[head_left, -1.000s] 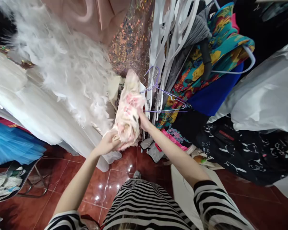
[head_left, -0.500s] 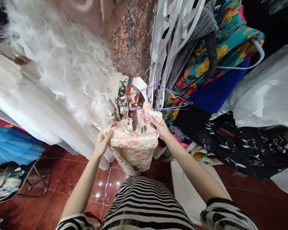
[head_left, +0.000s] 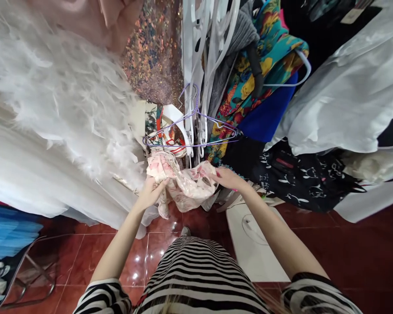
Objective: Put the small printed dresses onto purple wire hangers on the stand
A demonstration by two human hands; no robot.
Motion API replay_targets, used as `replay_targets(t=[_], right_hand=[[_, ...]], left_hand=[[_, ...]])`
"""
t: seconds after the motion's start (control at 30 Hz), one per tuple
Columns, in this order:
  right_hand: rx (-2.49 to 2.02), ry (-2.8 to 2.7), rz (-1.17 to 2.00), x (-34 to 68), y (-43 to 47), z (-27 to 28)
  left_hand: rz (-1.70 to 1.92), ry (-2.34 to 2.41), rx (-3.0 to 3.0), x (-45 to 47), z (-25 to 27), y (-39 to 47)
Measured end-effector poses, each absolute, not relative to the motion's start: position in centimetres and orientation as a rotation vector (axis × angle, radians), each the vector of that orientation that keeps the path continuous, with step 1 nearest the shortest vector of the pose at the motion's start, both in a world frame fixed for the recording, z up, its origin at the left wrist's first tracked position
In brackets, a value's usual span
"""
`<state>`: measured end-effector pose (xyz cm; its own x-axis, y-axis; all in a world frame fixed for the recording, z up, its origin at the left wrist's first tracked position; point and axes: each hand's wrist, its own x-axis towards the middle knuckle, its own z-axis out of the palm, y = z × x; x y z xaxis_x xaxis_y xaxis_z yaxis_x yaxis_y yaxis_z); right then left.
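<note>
A cream garment with pink flowers [head_left: 193, 187] hangs bunched between my two hands, in front of my body. My left hand [head_left: 153, 189] grips its left side, thumb pressed over the cloth. My right hand [head_left: 227, 178] pinches its right edge with the fingertips. Just beyond the garment hang purple wire hangers [head_left: 196, 114], apart from my fingers. Behind them I see a white hanger [head_left: 175, 115] and a patterned cloth with red trim [head_left: 153, 120]. The garment's lower part is crumpled, so its exact kind is unclear.
A white feathered garment [head_left: 85, 100] and white skirts fill the left. White hangers [head_left: 209, 39] hang at the top middle. A teal flowered garment [head_left: 236, 96] and black printed cloth [head_left: 308, 174] are on the right. A white board [head_left: 257, 244] lies over the red tiled floor [head_left: 111, 257].
The garment has been turned and bunched differently, its wide folded band no longer stretched between my hands. Both hands have shifted forward, and the view has swung somewhat right.
</note>
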<state>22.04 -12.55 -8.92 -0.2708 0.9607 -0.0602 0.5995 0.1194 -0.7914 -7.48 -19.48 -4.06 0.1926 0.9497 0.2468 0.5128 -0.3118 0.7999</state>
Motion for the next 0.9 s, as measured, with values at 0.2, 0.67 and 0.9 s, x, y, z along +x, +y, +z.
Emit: replay_targets(t=[0.2,0.67,0.9], right_hand=[[-1.316,-2.041,0.983,18.0,-15.3,-4.8],[-1.051,-1.477,1.109,14.8,-14.8,-7.1],[-1.095,-1.232,1.134,18.7,-14.1,-6.8]], left_hand=[[0.424,1.149,2.626,-5.0,-4.4,-18.4],[0.581,0.929,2.994,-3.1,-7.4,-18.6],[1.01,1.341,2.333,-2.3,-10.5,-18.7]])
